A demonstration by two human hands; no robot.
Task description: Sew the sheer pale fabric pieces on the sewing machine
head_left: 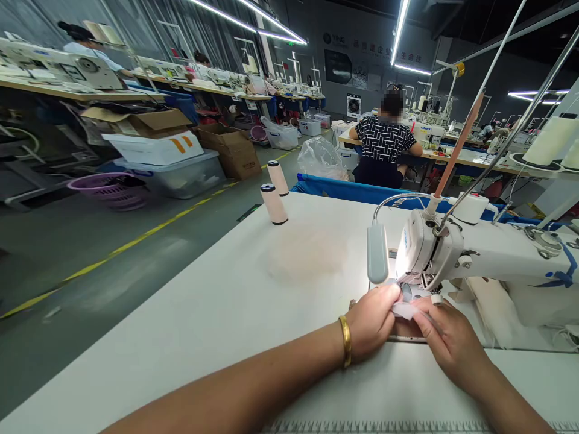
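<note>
A small strip of whitish fabric (404,310) is pinched between my two hands, just in front of the needle area of a white sewing machine (493,247). My left hand (371,319), with a gold bangle at the wrist, has its thumb and fingers closed on the strip's left end, close to the presser foot. From the right, my right hand (452,340) grips the other end between thumb and fingers. A lamp (377,252) on a bent metal neck lights the spot. The part of the strip under the machine head is hard to make out.
Two thread cones (274,205) stand at the far edge of the white table (217,319). A measuring scale (384,427) runs along the near edge. Behind the table are a blue cloth trough (335,188) and a seated person (386,141). Boxes and a purple basket (111,190) stand left.
</note>
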